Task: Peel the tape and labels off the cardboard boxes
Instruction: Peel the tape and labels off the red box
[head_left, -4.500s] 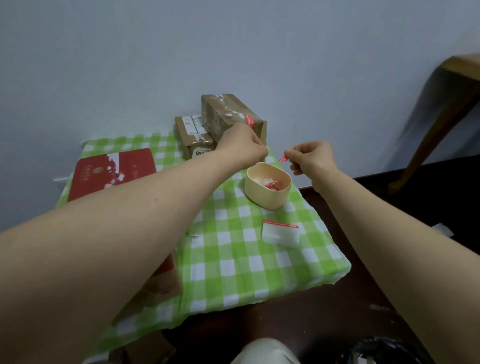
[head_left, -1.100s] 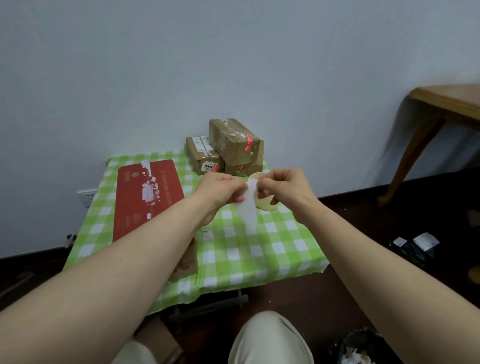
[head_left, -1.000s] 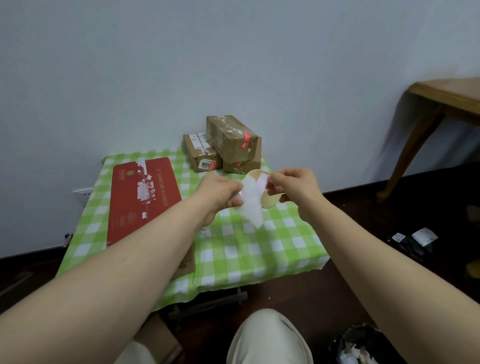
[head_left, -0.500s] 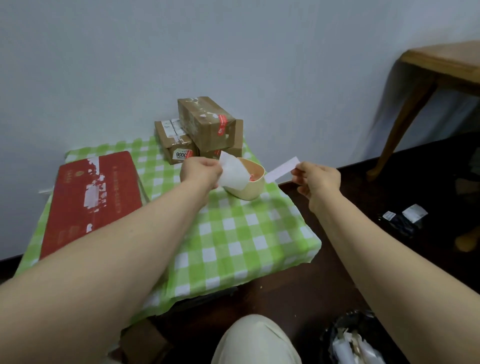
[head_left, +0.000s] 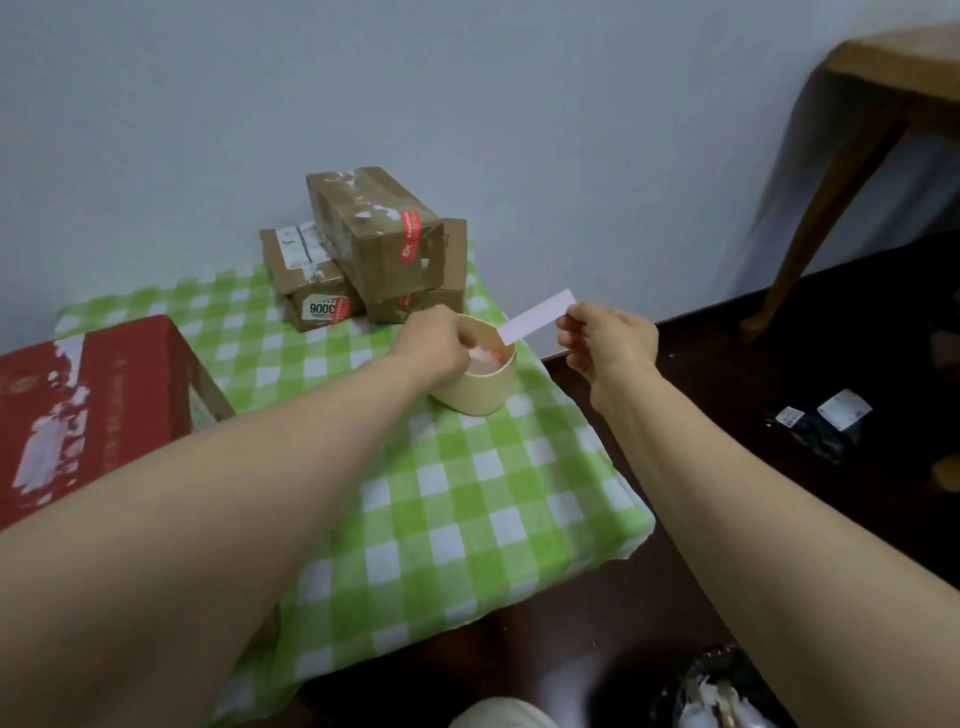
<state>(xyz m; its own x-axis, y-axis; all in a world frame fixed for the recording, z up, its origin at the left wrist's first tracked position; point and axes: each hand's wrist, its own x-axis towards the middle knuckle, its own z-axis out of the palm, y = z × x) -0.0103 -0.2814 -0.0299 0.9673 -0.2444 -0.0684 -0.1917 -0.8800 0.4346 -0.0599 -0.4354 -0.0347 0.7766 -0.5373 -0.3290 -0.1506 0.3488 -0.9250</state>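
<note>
At the far left, one red box (head_left: 78, 415) with torn white patches on its top lies on the desk (head_left: 467, 493), which is covered in a green-and-white checked cloth. At the back of the desk, against the wall, three brown cardboard boxes are piled together: a small box (head_left: 304, 280) with a printed label on its near end, a larger box (head_left: 371, 234) lying tilted on top with one red sticker, and a third box (head_left: 441, 275) partly hidden beneath it. The left grip (head_left: 436, 343) reaches down over the rim of one beige bowl (head_left: 475, 389); its fingertips are hidden inside, so I cannot tell whether it holds anything. Pink and red scraps show in the bowl. Just to the right, one white label strip (head_left: 537, 316) juts over the bowl's rim, pinched at its outer end by the right grip (head_left: 608, 343), which is raised past the desk's edge. Farther right stands one wooden table (head_left: 883, 98), and on the dark floor lies a black bundle (head_left: 821, 423) bearing two white labels.
</note>
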